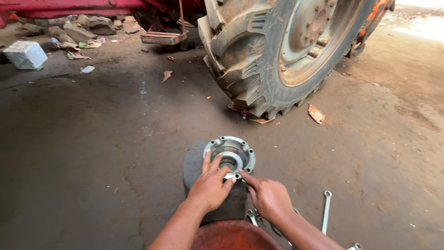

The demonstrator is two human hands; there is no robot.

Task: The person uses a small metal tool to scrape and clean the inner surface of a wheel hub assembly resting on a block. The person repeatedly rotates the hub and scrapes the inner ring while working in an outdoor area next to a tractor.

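Both hands are down on the hub (230, 155), a round metal housing with a bolt-hole flange, sitting face-up on a dark block (196, 169) on the dirt floor (92, 153), just in front of the big tractor tyre (273, 55). The left hand (210, 185) lies spread over the near rim, fingers loose and reaching into the bore, gripping nothing that shows; the right hand (268, 196) points its forefinger at the near edge, the other fingers curled, and whether it pinches anything small I cannot tell. This looks like the seating stage, a ring (230, 162) being settled in the bore; the next move would call for even pressure all round so it goes in square. Spanners (326, 210) lie near on the right. The hub's near edge is covered by the fingers, the block's base is hidden behind a rusty round thing (233, 237) cut off at the bottom.
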